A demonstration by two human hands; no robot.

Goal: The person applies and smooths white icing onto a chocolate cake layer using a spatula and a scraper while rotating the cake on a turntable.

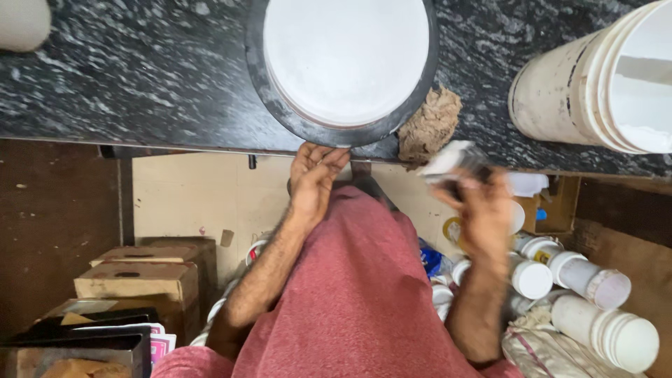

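My left hand [313, 180] rests its fingertips on the near rim of a round black pan [336, 136] that holds a white round surface [345, 56], on the dark speckled stone counter [126, 70]. My right hand [483, 210] is blurred by motion below the counter edge and grips a small pale object [451, 162] whose kind I cannot make out. A crumpled brown cloth [428, 126] lies on the counter next to the pan, just above the right hand.
A stack of off-white buckets [595, 84] stands on the counter at right. Below are cardboard boxes [140, 276] at left and several white lidded jars [581, 280] on their sides at right. My red garment [357, 294] fills the lower middle.
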